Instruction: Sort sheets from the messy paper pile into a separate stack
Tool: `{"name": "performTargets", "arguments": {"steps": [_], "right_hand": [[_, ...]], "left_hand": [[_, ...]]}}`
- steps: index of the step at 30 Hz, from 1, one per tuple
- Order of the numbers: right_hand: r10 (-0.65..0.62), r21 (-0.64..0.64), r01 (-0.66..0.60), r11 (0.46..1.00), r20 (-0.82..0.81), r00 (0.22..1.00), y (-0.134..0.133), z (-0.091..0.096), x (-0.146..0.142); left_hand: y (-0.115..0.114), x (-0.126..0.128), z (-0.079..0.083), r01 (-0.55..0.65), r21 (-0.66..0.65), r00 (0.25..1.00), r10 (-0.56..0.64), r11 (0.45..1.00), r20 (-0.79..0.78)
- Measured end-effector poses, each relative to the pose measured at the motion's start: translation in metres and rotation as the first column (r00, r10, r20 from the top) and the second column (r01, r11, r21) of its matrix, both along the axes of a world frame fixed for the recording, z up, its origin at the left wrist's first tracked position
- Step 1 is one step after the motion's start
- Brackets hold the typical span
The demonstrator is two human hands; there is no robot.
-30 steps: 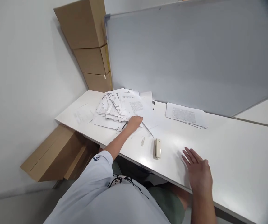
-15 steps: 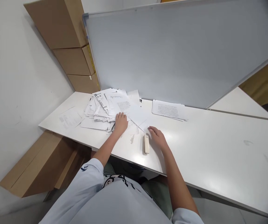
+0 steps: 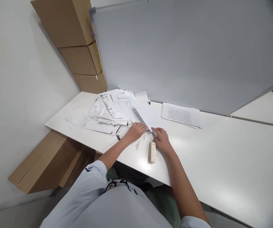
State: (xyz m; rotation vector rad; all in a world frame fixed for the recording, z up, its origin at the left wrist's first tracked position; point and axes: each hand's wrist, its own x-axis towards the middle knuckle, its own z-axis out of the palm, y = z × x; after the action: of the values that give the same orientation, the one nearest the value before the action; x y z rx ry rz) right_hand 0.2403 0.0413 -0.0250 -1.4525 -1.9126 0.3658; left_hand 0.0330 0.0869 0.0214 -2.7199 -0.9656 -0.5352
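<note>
A loose heap of printed white paper sheets [image 3: 110, 110] lies on the white table [image 3: 210, 152], against the foot of a whiteboard. My left hand [image 3: 136, 132] rests on the front right edge of the heap. My right hand [image 3: 161, 139] is close beside it, its fingertips at the corner of a sheet. A long grey strip [image 3: 138, 117], perhaps a metal ruler, lies on the papers just above both hands. A beige stapler [image 3: 152, 152] stands just below my right hand, apart from it.
A neat stack of printed sheets [image 3: 181, 114] lies to the right of the heap, and a single sheet [image 3: 74, 118] lies to its left. Behind are a whiteboard [image 3: 186, 53] and stacked cardboard boxes [image 3: 77, 53]. Flat cardboard [image 3: 51, 164] leans below the table's left end.
My left hand has shifted slightly right along the heap's front edge. My right hand has moved up beside it, past the stapler. The grey strip now shows on the papers, and the view has shifted slightly.
</note>
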Motion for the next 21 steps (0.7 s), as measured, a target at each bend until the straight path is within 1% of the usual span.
{"name": "performTargets", "arguments": {"steps": [3, 5, 7, 8, 9, 10, 12, 13, 14, 15, 16, 17, 18, 19, 21], "right_hand": [[-0.033, 0.076, 0.032, 0.997, 0.010, 0.999, -0.002, 0.003, -0.001], [-0.068, 0.112, 0.068, 0.991, -0.004, 0.998, -0.002, 0.006, 0.000], [-0.092, 0.146, 0.097, 0.984, -0.043, 0.995, -0.003, 0.009, 0.002], [-0.099, 0.168, 0.109, 0.980, -0.070, 0.993, -0.004, 0.011, 0.005], [-0.105, 0.193, 0.123, 0.973, -0.101, 0.989, -0.006, 0.013, 0.007], [-0.108, 0.226, 0.138, 0.964, -0.139, 0.984, -0.009, 0.016, 0.009], [-0.104, 0.298, 0.171, 0.939, -0.229, 0.968, -0.016, 0.021, 0.012], [-0.097, 0.330, 0.191, 0.924, -0.280, 0.955, -0.020, 0.025, 0.012], [-0.090, 0.354, 0.212, 0.911, -0.330, 0.940, -0.024, 0.028, 0.011], [-0.081, 0.373, 0.230, 0.899, -0.374, 0.924, -0.027, 0.032, 0.010], [-0.072, 0.388, 0.246, 0.888, -0.411, 0.909, -0.028, 0.036, 0.009], [-0.062, 0.403, 0.257, 0.879, -0.438, 0.897, -0.029, 0.040, 0.008], [-0.046, 0.420, 0.262, 0.869, -0.458, 0.888, -0.030, 0.046, 0.008], [-0.025, 0.438, 0.259, 0.861, -0.472, 0.882, -0.030, 0.053, 0.008], [0.011, 0.473, 0.248, 0.846, -0.480, 0.877, -0.034, 0.070, 0.009]], "left_hand": [[-0.005, 0.017, -0.001, 0.089, -0.042, 0.996, -0.089, 0.995, 0.018], [-0.008, 0.027, 0.001, 0.160, -0.095, 0.986, -0.155, 0.983, 0.061], [-0.011, 0.032, 0.004, 0.252, -0.152, 0.960, -0.227, 0.956, 0.165], [-0.011, 0.033, 0.007, 0.281, -0.176, 0.942, -0.236, 0.943, 0.238], [-0.010, 0.032, 0.009, 0.283, -0.198, 0.925, -0.212, 0.939, 0.315], [-0.008, 0.031, 0.011, 0.249, -0.221, 0.910, -0.150, 0.943, 0.387], [0.001, 0.025, 0.014, 0.084, -0.290, 0.876, 0.068, 0.953, 0.478], [0.007, 0.022, 0.015, -0.016, -0.342, 0.856, 0.190, 0.939, 0.482], [0.014, 0.020, 0.015, -0.105, -0.407, 0.840, 0.300, 0.907, 0.453], [0.021, 0.019, 0.016, -0.173, -0.480, 0.833, 0.388, 0.860, 0.396], [0.027, 0.020, 0.016, -0.217, -0.548, 0.837, 0.443, 0.808, 0.322], [0.032, 0.021, 0.016, -0.240, -0.601, 0.850, 0.464, 0.763, 0.249], [0.036, 0.024, 0.018, -0.246, -0.639, 0.865, 0.462, 0.729, 0.195], [0.038, 0.027, 0.020, -0.231, -0.673, 0.877, 0.450, 0.703, 0.168], [0.039, 0.035, 0.027, -0.170, -0.728, 0.893, 0.417, 0.664, 0.172]]}}
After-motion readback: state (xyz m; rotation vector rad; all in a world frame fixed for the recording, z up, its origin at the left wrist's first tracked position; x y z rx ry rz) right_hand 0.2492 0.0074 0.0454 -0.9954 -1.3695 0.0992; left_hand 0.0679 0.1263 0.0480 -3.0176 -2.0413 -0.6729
